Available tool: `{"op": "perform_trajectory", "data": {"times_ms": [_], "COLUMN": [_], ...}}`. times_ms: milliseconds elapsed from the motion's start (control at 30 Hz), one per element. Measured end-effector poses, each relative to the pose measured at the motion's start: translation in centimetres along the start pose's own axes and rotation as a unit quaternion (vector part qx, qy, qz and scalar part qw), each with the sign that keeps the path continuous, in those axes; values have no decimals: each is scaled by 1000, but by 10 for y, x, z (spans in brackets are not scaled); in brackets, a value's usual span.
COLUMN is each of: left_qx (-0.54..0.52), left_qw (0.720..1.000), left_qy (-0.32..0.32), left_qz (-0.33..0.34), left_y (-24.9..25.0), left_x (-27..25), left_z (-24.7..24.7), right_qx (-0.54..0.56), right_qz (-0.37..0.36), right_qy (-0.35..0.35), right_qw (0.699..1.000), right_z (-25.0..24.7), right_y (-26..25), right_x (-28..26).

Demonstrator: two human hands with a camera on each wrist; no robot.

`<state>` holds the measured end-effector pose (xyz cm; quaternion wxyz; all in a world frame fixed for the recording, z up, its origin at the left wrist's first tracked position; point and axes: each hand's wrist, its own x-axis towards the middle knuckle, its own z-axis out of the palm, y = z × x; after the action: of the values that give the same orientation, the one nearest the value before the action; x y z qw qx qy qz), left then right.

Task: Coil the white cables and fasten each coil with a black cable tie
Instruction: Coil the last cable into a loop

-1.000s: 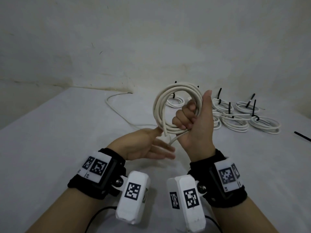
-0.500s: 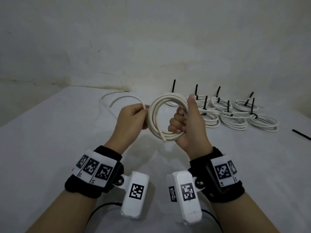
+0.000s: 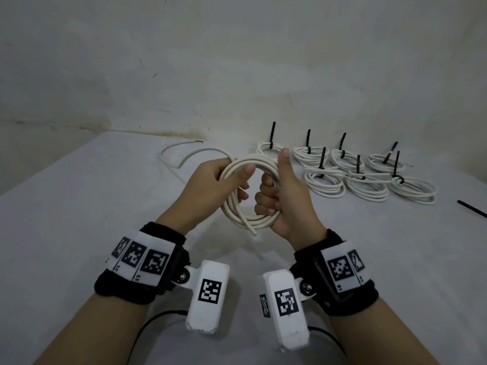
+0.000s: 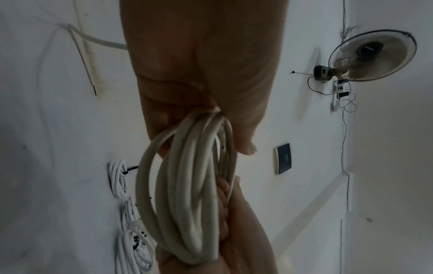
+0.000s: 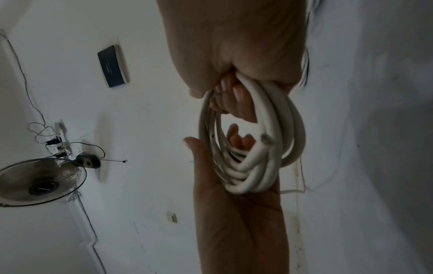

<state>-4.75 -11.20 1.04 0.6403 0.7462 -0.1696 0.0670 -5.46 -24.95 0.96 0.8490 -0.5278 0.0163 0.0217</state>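
Note:
I hold a white cable coil (image 3: 238,216) upright above the table, between both hands. My left hand (image 3: 226,180) grips its left side, thumb over the loops. My right hand (image 3: 274,196) curls round its right side, thumb pointing up. The loose tail (image 3: 184,154) runs from my left hand back along the table. The cable's cut end (image 3: 254,233) sticks out at the coil's bottom. The left wrist view shows the coil (image 4: 187,185) below my left hand (image 4: 199,74). In the right wrist view my right hand's fingers (image 5: 236,100) wrap the coil (image 5: 269,148).
Several tied coils (image 3: 366,185) with upright black ties (image 3: 321,159) lie in two rows at the back right. A loose black cable tie (image 3: 471,208) lies at the far right. The table (image 3: 79,219) meets the wall close behind. A wall fan (image 4: 372,55) hangs in the room.
My left hand rose from under the coil and took hold of its left side, adding a loop. The coil came lower and the tail on the table grew shorter.

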Motion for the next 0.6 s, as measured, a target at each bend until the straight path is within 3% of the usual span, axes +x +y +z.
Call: {"op": "perform_trajectory", "data": {"times_ms": [100,233,333,400,467,533,600], "left_qx": [6,-78,-105,-99,-78,-58,-52], "left_qw": [1000,995,990,990,991,990,989], "left_qy": [2,-42,-56,-79,-99,-120,-133], "left_qz": [10,-55,-74,-64,-54,-47,-48], "left_y": [-3,-1,3,3,3,1,0], "left_x": [0,-1,-2,-4,-5,-7,-8], "left_z": [-1,2,4,5,6,9,11], "right_qx": [-14,-75,-241,-377,-464,-573,-673], "right_qz": [3,-14,-99,-202,-264,-254,-216], "right_qy": [-5,-19,2,15,-76,-200,-255], "right_qw": [1000,997,966,904,842,753,659], "right_z": [-1,-1,-3,-4,-1,3,8], "right_y": [1,2,-3,-17,-38,-54,-63], "right_x": [1,-1,4,8,9,10,12]}}
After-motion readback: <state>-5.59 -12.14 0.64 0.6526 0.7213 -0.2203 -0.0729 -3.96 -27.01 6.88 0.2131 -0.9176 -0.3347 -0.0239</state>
